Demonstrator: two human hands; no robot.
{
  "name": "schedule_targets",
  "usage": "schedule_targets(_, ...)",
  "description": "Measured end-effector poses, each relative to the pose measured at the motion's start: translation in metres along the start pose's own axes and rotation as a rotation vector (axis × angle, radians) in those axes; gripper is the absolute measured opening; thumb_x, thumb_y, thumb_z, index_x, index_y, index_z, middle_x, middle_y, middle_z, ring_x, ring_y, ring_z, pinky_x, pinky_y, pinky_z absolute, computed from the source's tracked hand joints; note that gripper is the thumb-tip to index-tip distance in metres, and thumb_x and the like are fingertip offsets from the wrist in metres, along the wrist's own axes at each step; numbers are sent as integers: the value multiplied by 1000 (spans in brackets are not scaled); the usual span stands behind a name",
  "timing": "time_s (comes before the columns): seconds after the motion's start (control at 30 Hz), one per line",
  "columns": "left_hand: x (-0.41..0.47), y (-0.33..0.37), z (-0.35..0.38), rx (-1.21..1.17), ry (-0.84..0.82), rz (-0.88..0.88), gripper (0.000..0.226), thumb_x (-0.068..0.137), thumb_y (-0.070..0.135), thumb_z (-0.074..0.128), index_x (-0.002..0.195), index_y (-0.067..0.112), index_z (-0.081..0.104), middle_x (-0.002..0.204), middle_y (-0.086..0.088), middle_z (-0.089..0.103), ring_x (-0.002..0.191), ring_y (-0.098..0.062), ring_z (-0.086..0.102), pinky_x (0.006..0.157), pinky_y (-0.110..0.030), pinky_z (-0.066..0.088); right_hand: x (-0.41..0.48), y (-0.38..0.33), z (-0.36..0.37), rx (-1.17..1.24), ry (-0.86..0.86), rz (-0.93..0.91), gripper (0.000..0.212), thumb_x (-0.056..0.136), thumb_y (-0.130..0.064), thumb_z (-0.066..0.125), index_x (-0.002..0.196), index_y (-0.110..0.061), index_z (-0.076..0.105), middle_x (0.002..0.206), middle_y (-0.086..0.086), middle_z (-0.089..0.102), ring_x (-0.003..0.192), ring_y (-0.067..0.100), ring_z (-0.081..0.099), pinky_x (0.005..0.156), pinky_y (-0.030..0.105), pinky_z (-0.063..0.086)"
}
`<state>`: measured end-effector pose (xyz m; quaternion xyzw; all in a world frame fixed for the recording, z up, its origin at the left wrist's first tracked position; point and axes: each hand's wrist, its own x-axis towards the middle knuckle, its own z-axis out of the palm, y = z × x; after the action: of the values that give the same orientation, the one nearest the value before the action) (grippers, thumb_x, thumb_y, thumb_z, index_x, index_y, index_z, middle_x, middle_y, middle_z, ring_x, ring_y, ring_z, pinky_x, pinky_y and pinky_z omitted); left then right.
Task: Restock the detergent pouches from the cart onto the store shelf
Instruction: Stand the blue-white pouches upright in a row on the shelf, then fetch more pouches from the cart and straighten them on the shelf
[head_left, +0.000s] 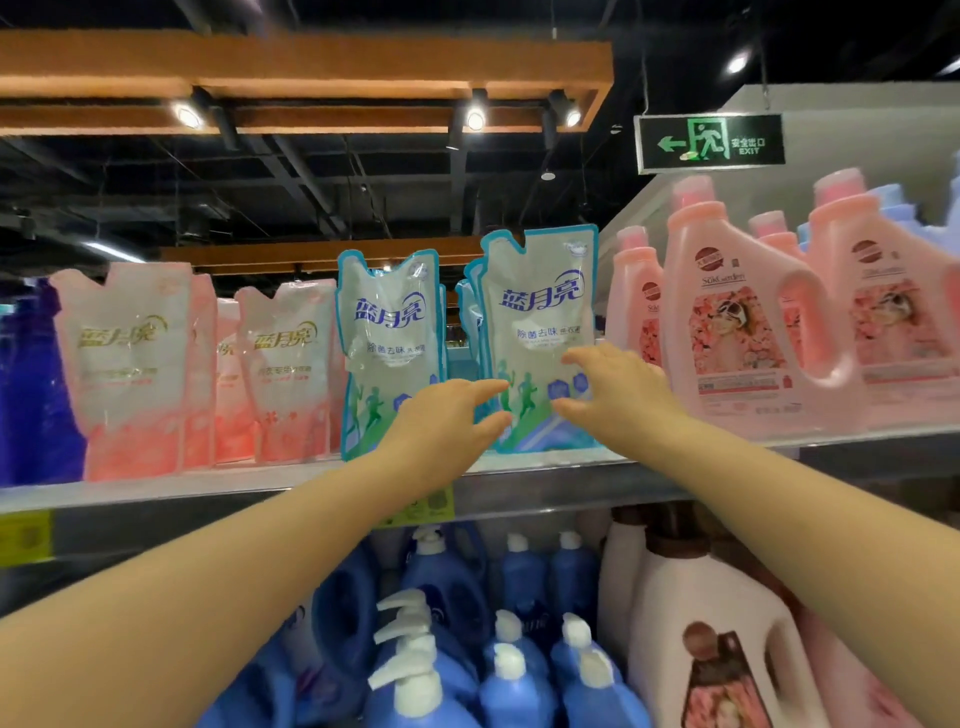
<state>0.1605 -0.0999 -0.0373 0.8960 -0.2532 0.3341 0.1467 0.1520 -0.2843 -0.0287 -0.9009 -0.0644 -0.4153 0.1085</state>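
The shelf runs across the view, its grey front edge carrying yellow price tags. On its right stand big pink jugs; on its left, pink pouches and a dark blue bottle. Below it, blue pump bottles crowd beside a white jug. At the shelf's middle two rows of blue-edged detergent pouches stand upright: the left pouch and the right pouch, with more behind each. Both arms reach up. The left hand and the right hand have spread fingers around the right pouch's lower part, thumbs near its face, gripping nothing firmly.
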Motion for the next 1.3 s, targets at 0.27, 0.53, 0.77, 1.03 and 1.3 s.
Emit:
schedule_targets(0.27, -71, 14, -25, -155, 26, 104, 25, 91, 31, 51, 96, 18, 71, 91, 1, 72, 87, -19, 63, 82, -33, 46, -69, -53, -30, 17, 52, 70, 25, 91, -31, 50, 111, -26, 64, 109, -8, 68, 110, 18, 58, 96, 35, 37)
schedule_targets(0.53, -131, 89, -29, -337, -24, 221, 24, 86, 30, 51, 85, 16, 71, 77, -2, 70, 76, -20, 61, 74, -36, 46, -163, -61, -86, -177, 78, -8, 24, 92, -25, 46, 97, -19, 69, 94, 1, 72, 94, 25, 63, 90, 32, 35)
schedule_targets(0.77, -197, 211, -12, -513, -61, 399, 17, 90, 25, 55, 97, 20, 69, 77, 4, 67, 75, -13, 61, 73, -30, 47, -297, -7, -172, -293, 69, 121, 30, 84, -28, 45, 85, -14, 71, 70, 5, 71, 71, 33, 65, 78, 38, 43)
schedule_targets(1.03, -287, 403, 50, -751, -247, 512, 23, 85, 32, 53, 88, 14, 66, 74, -3, 69, 70, -19, 62, 66, -30, 41, -480, 84, -261, -325, -50, 430, 30, 89, -29, 40, 84, -11, 65, 73, 13, 68, 74, 37, 63, 66, 36, 33)
schedule_targets(1.3, -382, 561, 139, -879, -508, 642, 31, 82, 39, 50, 85, 14, 67, 73, -1, 69, 72, -20, 64, 68, -33, 43, -639, 170, -319, -351, -275, 860, 23, 91, -26, 50, 105, -17, 66, 98, 11, 70, 96, 33, 61, 75, 37, 43)
